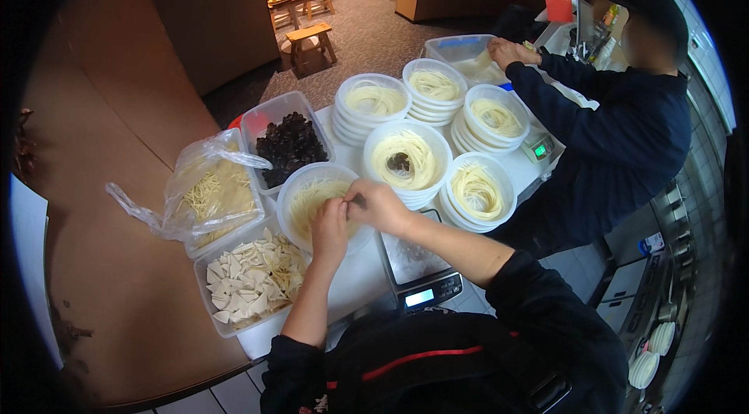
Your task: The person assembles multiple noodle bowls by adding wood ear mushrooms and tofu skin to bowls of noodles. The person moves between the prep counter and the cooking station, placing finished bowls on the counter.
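Observation:
Both my hands meet over a white plastic bowl of noodles at the near left of the bowl group. A dark piece of wood ear fungus shows between the fingers of my right hand. My left hand is closed, its fingertips against the right ones; what it pinches is hidden. Behind the bowl, a clear tub holds a heap of black fungus. Just to the right, another bowl of noodles has a little dark fungus in its middle.
Stacked noodle bowls fill the table's far side. A tub of white cut slices and a bagged tub of pale strips stand left. A digital scale lies near me. At right, a co-worker handles noodles over a tub.

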### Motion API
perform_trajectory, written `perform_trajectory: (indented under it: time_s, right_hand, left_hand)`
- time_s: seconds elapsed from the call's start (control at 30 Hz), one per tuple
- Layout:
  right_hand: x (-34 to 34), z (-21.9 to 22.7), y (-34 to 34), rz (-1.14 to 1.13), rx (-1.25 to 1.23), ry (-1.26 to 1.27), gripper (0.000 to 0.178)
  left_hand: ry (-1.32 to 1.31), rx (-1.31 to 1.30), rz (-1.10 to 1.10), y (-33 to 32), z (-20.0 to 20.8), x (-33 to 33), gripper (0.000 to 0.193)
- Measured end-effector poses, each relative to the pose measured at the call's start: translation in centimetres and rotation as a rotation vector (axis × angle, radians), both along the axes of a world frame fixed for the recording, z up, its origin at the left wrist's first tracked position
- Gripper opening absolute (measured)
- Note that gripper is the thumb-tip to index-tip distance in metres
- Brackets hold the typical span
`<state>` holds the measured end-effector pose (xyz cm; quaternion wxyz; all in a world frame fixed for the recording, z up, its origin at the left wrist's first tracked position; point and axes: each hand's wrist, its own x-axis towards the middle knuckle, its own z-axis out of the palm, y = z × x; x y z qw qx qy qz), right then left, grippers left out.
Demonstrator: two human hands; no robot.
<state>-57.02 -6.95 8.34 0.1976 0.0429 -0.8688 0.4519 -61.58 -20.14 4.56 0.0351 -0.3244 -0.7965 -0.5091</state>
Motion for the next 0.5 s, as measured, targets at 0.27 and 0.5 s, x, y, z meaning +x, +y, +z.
perform_trajectory:
  time_s: [0.27,0.5]
  right_hand:
    - [-4.3,-1.0,2.0,0.039,-0.416,-0.134,0.008]
    - [-13.3,-2.3,13.1,-0.326,-0.142,-0.039,0.016]
  left_hand:
    - [0.007,0.179,0.080,0.6,1.3,-1.5,0.015]
    - [-0.588,0.463,0.122,-1.3,0.5,-0.9,0.016]
